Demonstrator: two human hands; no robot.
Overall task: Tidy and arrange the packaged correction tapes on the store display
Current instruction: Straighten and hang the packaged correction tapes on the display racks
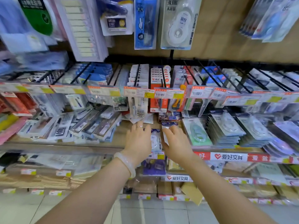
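Correction tape packs lie flat in a small stack on the wooden shelf, right between our two hands and just above the shelf's front price strip. Our left hand rests on the stack's left side with fingers extended and relaxed, a ring on one finger and a pale translucent bangle round the wrist. Our right hand touches the stack's right edge; the fingers look nearly straight, but motion blur keeps us from telling whether the thumb pinches a pack. The packs are clear glossy blisters on card backing, each showing a white rounded dispenser and a dark blue header. Just beside our right hand sits a mint-green blister pack, and further right stand taller piles of similar packs, edges fanned out. To the left, slim boxed pen packs lie slanted and overlapping. Above the shelf, black wire hooks carry hanging cards behind a row of orange and yellow price labels. A large white tape dispenser pack hangs on the tan back panel higher up. A red and white brand strip runs along the shelf edge, lower shelves hold brown paper goods, and pale floor tiles shine below.
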